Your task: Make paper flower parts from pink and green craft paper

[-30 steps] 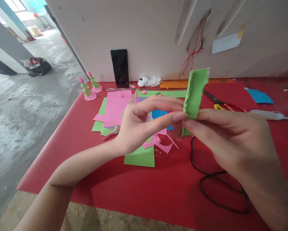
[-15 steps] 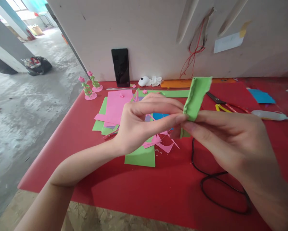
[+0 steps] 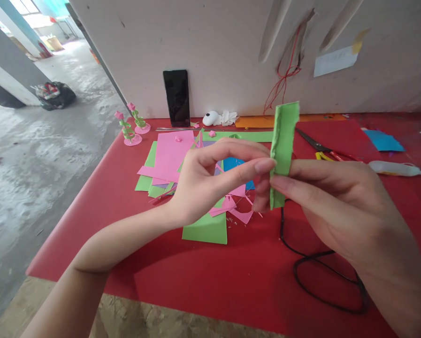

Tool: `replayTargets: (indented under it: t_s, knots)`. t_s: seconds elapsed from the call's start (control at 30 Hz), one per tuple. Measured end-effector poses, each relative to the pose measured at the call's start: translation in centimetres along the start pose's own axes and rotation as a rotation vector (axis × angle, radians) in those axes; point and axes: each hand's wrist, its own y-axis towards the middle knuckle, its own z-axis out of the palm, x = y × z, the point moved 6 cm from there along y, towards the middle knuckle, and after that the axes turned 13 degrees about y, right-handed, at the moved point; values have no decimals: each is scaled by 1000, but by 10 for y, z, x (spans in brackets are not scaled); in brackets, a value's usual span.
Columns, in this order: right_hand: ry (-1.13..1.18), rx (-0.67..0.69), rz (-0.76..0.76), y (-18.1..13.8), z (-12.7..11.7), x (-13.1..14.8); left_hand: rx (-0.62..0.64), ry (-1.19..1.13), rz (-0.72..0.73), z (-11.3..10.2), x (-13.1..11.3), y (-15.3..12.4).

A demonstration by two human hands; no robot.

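Observation:
A green paper strip (image 3: 286, 131) stands nearly upright in front of me, its left edge folded over and crinkled. My left hand (image 3: 210, 183) pinches that folded edge between thumb and forefinger. From the other side, my right hand (image 3: 340, 206) grips the strip slightly lower, thumb in front and fingers behind. Both hands are closed and held above the red-covered table (image 3: 203, 281). Beneath and behind the left hand lie pink sheets (image 3: 171, 152), a green sheet (image 3: 205, 230) and pink scraps (image 3: 241, 215).
Scissors (image 3: 316, 145) and a glue bottle (image 3: 395, 168) lie at right, near blue paper (image 3: 384, 140). A black cord (image 3: 302, 277) loops below my right hand. Two paper flowers (image 3: 127, 129) stand at the left edge. A phone (image 3: 177, 98) leans on the wall.
The green strip has turned more upright and moved slightly left, and more of its lower end shows. Both hands still hold it, with the left thumb a little higher.

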Motion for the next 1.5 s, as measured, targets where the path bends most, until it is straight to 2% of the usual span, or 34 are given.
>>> replayTargets:
  t_s: [0.23,0.4,0.57,0.7,0.8,0.97,1.27,1.5]
  knots:
    - [-143,-67,-22,1,-1,6,-105,111,37,-5,2,-1]
    - [-240,-69,-18,3,0,7,-94,110,82,-4,-1,-1]
    - [-175,-69,-20,2,-1,7,-63,69,29,-3,0,-1]
    - [-127,-82,-18,0,-4,8,-123,53,-13,-7,3,-2]
    - [-140,-81,-21,-1,-3,9,-162,86,31,-10,0,-1]
    - [-237,-76,-58,0,0,11,-207,267,109,-10,-7,-1]
    - [-395,-117,-66,2,3,14,-147,310,83,-4,-6,-2]
    - [-361,-142,-151,1,-3,21,-87,218,86,0,-5,0]
